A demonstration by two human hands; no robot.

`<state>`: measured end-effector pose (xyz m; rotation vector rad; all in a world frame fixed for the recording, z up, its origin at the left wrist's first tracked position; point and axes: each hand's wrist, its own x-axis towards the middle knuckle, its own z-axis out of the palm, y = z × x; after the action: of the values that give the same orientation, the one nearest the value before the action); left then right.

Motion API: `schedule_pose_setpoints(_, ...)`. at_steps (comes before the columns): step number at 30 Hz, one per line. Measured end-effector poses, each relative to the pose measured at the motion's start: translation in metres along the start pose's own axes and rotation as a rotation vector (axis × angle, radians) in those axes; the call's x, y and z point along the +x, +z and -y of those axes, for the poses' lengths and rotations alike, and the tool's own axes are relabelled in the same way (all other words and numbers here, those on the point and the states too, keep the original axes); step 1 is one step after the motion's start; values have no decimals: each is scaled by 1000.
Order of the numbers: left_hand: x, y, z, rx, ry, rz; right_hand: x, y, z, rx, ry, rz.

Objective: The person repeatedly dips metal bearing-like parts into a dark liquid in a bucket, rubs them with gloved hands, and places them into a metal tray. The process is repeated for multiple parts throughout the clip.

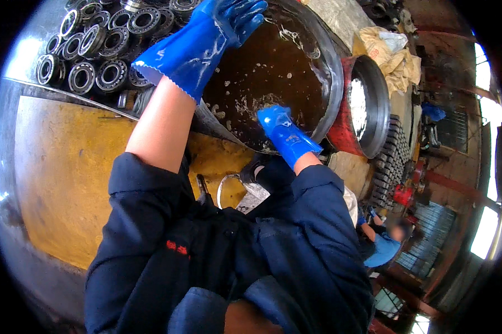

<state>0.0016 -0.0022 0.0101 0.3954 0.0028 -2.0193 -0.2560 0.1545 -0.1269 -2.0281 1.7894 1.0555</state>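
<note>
Both my hands wear long blue rubber gloves, wet with patches of foam. My left hand [231, 22] is above the far left part of a large round metal drum [333, 83], its fingers stretched out and nothing visible in them. Dark brown liquid [273, 61] with floating foam stands in the drum. My right hand [277, 123] reaches into this liquid at the near side, where foam gathers around it. Its fingers are under the surface, so whether they hold anything is hidden. To the left of the drum, many greasy roller bearings [113, 75] lie piled on a metal surface.
A red drum [345, 106] with a wide metal rim adjoins on the right, near stacked dark metal parts [392, 161]. Crumpled tan sacks [387, 58] lie behind it. Yellow sheeting [67, 172] spreads at left. Another person in a blue shirt [383, 249] is farther right.
</note>
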Motion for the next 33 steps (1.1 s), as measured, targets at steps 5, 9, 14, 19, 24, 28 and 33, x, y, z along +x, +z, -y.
schedule_pose_setpoints(5,-5,3,-12,19,4,-89,-11,-3,-2,336,180,-118)
schedule_pose_setpoints(9,-1,5,-10,38,4,-79,-13,31,-34,1062,305,-60)
schedule_pose_setpoints(14,7,5,-3,57,-14,-118,-2,10,-14,-81,-89,7)
schedule_pose_setpoints(19,4,-5,-9,27,1,-48,11,18,-24,-59,-121,124)
schedule_pose_setpoints(24,16,20,11,31,-71,-33,14,106,-87,1004,297,-150)
schedule_pose_setpoints(28,1,-5,-18,28,-25,-134,-5,18,-7,378,118,-168)
schedule_pose_setpoints(33,1,-15,-21,87,66,-59,0,-7,-3,74,-133,-4)
